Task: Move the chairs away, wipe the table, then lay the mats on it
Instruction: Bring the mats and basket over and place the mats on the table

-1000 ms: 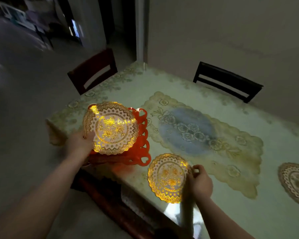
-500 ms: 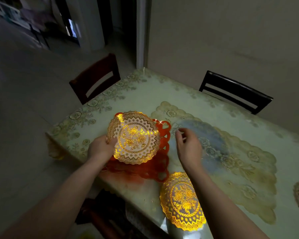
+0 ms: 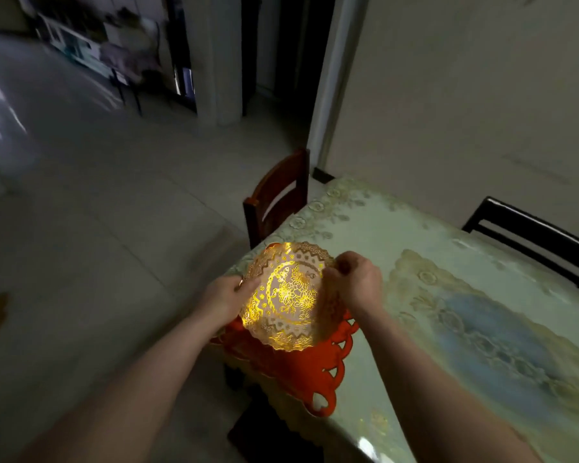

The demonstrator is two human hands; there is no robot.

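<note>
Table point(image 3: 415, 248) | right hand point(image 3: 356, 282) now grips gold mat point(image 3: 290, 295) with left hand point(image 3: 226, 297)

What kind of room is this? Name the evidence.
Probably a home dining area: a table under a floral cloth, wooden chairs pushed in, and a gold mat held over it.

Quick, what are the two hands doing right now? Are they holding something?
Left hand: grips the left edge of the gold mat stack.
Right hand: fingers curled, pinching the right edge of the gold mat.
</note>
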